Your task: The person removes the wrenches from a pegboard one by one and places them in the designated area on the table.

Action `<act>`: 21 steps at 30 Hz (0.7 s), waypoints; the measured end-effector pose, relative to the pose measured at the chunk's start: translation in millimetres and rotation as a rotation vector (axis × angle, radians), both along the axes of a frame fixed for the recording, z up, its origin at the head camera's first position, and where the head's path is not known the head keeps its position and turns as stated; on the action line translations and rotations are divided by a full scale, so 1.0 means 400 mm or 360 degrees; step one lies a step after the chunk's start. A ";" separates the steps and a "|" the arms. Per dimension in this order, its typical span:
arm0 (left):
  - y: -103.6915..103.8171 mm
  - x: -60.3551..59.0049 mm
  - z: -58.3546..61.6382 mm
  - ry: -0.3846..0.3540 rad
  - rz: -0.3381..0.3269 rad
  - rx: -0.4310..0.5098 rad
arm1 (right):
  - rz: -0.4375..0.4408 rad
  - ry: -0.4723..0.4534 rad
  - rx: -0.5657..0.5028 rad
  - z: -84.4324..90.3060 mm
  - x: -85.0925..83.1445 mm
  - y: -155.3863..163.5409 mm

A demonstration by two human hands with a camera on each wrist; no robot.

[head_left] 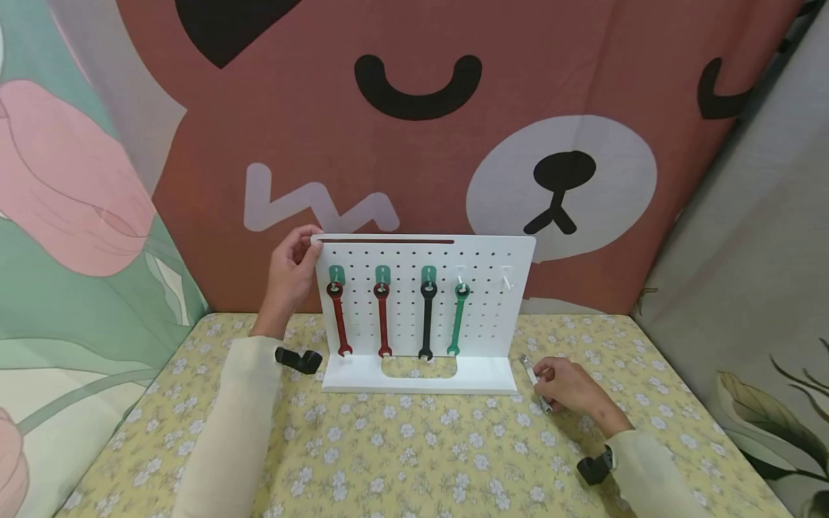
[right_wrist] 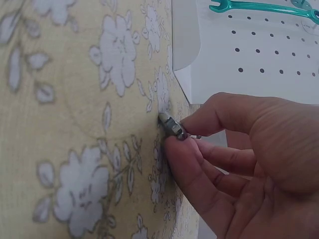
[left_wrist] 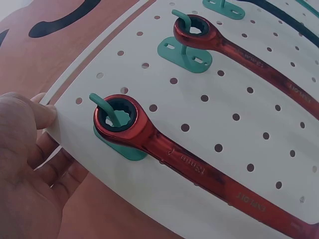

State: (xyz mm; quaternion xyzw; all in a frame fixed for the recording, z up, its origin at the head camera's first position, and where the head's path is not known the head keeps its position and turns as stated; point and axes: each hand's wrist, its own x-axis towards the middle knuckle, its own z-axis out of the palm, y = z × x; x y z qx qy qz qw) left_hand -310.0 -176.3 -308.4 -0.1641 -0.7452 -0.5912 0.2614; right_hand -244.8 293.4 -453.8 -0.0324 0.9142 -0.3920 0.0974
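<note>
My left hand grips the upper left corner of a white pegboard stand, thumb in front and fingers behind. From its hooks hang two red combination wrenches, the outer one and the inner one, then a black wrench and a green wrench, all ring end up. The left wrist view shows a green hook through the outer red wrench's ring. Right of the stand, my right hand pinches a silver wrench low at the tablecloth; the fingers hide part of it.
A transparent hook sits at the right end of the hook row. The table wears a yellow floral cloth. Close behind the stand hangs a printed brown curtain, with a grey drape along the right side.
</note>
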 end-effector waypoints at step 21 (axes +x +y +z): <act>-0.003 0.001 0.001 0.0016 -0.0038 0.0019 | -0.0035 0.0445 0.0184 0.031 0.019 -0.037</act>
